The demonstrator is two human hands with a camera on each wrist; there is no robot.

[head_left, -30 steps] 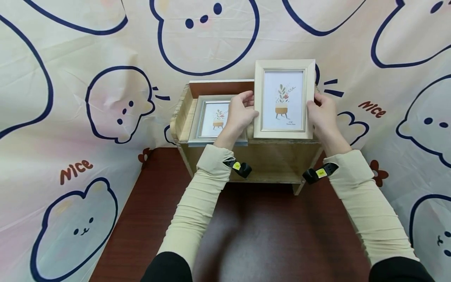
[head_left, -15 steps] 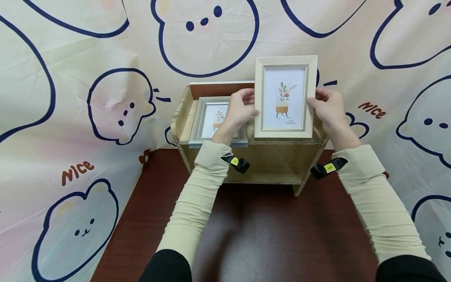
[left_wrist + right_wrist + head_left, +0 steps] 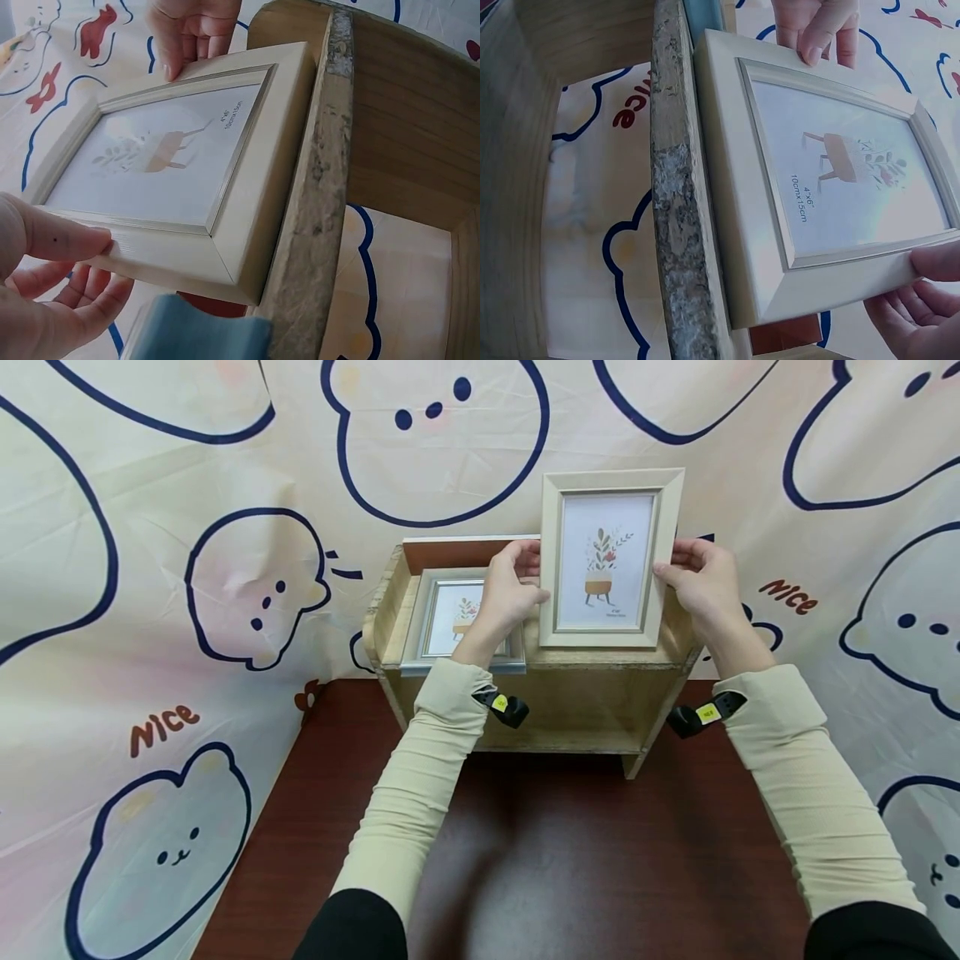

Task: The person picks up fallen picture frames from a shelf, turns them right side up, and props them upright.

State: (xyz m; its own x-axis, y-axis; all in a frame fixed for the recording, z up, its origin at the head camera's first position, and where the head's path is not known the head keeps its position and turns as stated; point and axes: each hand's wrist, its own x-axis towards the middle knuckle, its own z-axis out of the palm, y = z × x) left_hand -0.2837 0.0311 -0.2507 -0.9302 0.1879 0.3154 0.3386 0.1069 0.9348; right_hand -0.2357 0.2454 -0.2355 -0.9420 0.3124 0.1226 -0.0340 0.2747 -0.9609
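Both left hand (image 3: 513, 593) and right hand (image 3: 707, 580) clamp fingers (image 3: 525, 562) on the cream frame (image 3: 609, 560); it has shifted up or back over the shelf (image 3: 384, 606), contact unclear, seemingly unsettled.

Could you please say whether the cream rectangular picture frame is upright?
Upright: the frame rises above the pale wooden shelf, held by left hand and right hand.

Head view evenly lit; dull sheen, soft shadows seen on dark brown surface (image 3: 562, 852). Wrist views rendered dimmer, cooler. Right wrist: picture frame (image 3: 832, 187) partly washed out by glare.
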